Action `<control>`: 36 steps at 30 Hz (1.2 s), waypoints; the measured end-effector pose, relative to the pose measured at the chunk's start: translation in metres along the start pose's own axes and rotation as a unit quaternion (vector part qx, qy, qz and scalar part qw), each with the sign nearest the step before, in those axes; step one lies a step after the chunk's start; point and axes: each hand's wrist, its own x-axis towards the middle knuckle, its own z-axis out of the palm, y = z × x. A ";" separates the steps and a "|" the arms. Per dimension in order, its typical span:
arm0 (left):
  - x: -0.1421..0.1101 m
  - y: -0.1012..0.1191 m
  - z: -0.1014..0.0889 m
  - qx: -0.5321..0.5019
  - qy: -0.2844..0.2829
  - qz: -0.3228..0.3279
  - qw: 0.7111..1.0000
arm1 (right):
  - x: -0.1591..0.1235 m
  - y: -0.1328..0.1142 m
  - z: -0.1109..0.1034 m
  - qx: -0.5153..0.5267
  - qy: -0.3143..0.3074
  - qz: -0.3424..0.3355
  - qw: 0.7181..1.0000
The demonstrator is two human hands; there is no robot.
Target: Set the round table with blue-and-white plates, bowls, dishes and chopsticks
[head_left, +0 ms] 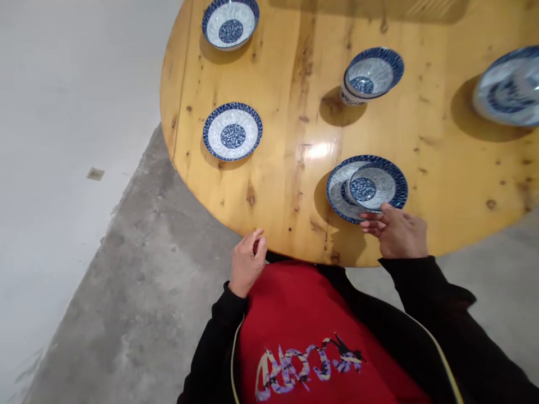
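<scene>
My right hand (400,231) pinches the near rim of a small blue-and-white bowl (381,185). The bowl is over a blue-and-white plate (336,188); whether its base touches the plate I cannot tell. At the table's front edge, my left hand (247,258) is loosely closed with nothing visible in it. Farther back stand stacked small bowls (374,73), one seen inside the other. To the left lies another patterned plate (232,132) with nothing on it.
The round wooden table (286,185) curves around in front of me. A wider bowl (231,25) stands at the far left, and blurred blue-and-white dishes (509,92) are at the right edge. A white wall (76,112) rises left of the concrete floor (147,269).
</scene>
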 end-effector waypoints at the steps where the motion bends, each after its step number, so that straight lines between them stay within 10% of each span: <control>1: 0.004 0.001 0.000 0.004 -0.009 0.004 1.000 | 0.000 0.000 0.000 -0.002 0.004 0.002 1.000; 36: 0.127 -0.015 -0.060 0.037 -0.164 0.082 0.982 | -0.006 0.011 0.031 0.042 0.177 -0.002 0.983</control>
